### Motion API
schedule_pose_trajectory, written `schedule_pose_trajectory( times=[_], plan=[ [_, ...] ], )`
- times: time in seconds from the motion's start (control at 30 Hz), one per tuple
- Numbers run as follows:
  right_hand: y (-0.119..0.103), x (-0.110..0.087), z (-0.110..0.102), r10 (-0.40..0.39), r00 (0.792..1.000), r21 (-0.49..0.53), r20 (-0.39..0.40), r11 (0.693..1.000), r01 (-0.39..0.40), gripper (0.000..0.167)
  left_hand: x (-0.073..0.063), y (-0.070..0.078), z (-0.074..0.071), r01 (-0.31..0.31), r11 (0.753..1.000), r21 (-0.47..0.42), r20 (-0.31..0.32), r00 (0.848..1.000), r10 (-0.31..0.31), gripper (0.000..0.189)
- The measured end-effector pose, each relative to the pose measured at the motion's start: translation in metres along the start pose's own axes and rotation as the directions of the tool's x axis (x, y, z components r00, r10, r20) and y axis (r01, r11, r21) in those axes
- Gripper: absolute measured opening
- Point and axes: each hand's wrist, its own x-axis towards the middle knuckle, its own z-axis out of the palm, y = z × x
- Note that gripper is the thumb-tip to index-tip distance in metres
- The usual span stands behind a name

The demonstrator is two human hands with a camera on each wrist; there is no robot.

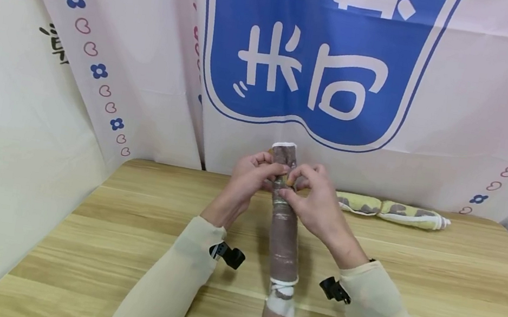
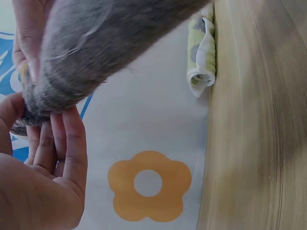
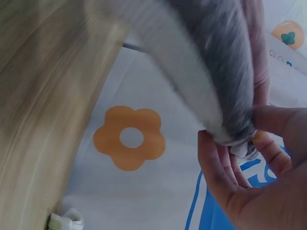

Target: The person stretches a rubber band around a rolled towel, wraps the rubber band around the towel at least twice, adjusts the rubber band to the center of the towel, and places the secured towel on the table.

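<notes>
A rolled brown-and-white towel (image 1: 283,239) stretches from near the table's front toward the back, its far end raised. My left hand (image 1: 251,177) grips it near that far end, fingers curled under and thumb across the top. From the other side my right hand (image 1: 319,201) pinches at the same spot, thumb and forefinger close to the left thumb. Between the fingers a thin yellow-orange band (image 2: 23,72) shows at the squeezed-in part of the roll; most of it is hidden by the hands. In the right wrist view the towel (image 3: 216,62) narrows between the fingertips.
A second rolled towel (image 1: 410,215), yellow with grey patches and cinched in the middle, lies at the table's back edge on the right. Behind the wooden table (image 1: 122,248) hangs a printed cloth (image 1: 156,83). Each sleeve cuff carries a black wrist camera (image 1: 233,257).
</notes>
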Motion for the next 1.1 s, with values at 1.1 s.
schedule_pose_trajectory(
  times=[1.1],
  plan=[
    [0.006, 0.002, -0.008, 0.128, 0.991, 0.083, 0.032, 0.988, -0.130, 0.030, 0.003, -0.002, -0.002, -0.110, 0.992, -0.060, 0.119, 0.986, 0.117, 0.011]
  ],
)
